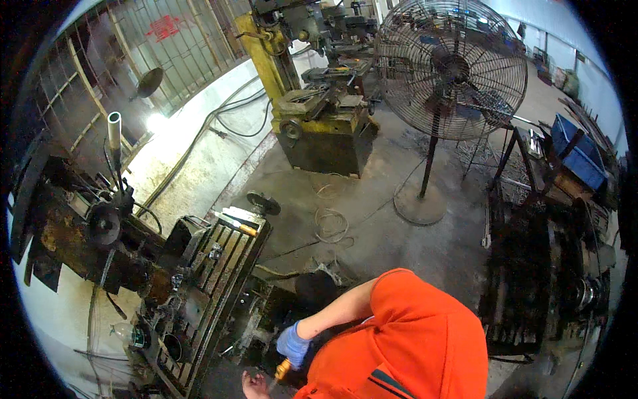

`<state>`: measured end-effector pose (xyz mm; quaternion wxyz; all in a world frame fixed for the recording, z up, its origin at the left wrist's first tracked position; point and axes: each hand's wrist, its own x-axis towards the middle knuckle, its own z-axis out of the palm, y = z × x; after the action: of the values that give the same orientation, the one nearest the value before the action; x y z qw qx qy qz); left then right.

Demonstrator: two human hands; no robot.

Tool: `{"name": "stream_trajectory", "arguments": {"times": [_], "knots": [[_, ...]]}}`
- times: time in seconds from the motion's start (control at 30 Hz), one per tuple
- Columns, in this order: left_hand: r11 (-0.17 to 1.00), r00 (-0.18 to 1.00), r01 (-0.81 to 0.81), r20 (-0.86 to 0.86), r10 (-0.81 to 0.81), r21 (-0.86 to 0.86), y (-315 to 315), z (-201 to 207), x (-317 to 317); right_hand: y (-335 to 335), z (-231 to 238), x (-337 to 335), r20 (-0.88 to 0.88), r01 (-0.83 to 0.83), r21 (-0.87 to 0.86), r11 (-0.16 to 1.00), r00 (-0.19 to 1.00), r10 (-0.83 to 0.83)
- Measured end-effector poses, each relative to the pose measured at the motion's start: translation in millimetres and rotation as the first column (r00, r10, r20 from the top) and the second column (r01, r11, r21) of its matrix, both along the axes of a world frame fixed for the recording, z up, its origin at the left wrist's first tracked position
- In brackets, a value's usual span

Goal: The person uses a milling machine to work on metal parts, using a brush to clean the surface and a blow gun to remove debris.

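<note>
My right hand (292, 344), in a blue glove, is wrapped round the yellow handle of a tool (284, 369). A thin part of the tool seems to run down from the handle toward my left hand; its kind is not clear. Bare and palm up, my left hand (255, 384) shows at the lower edge with its fingers loosely curled and apart, and I make out nothing held in it. Both hands are beside the milling machine's dark lower parts (256, 326). My orange sleeve and torso fill the lower middle and hide what lies behind them.
The milling machine's slotted table (222, 266) stands at the left, with a yellow-handled tool (248, 230) on its far end. Beyond are a yellow machine (319, 126) and a large stand fan (452, 70). A coiled cable (331, 226) lies on the floor. A blue crate (577, 149) is at the right.
</note>
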<state>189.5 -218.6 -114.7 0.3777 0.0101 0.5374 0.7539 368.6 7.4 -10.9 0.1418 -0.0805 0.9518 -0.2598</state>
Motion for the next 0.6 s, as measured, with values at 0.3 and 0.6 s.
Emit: {"name": "stream_trajectory", "arguments": {"times": [0.3,0.6], "knots": [[0.97,0.915,-0.223,0.323,0.243,-0.099,-4,-40,-10,54,49,27,0.325,-0.122,-0.137,0.983,0.932,0.161],[0.932,0.942,-0.315,0.065,0.33,-0.178,-47,3,-6,231,41,63,0.379,0.382,0.514,0.768,0.701,-0.603]]}}
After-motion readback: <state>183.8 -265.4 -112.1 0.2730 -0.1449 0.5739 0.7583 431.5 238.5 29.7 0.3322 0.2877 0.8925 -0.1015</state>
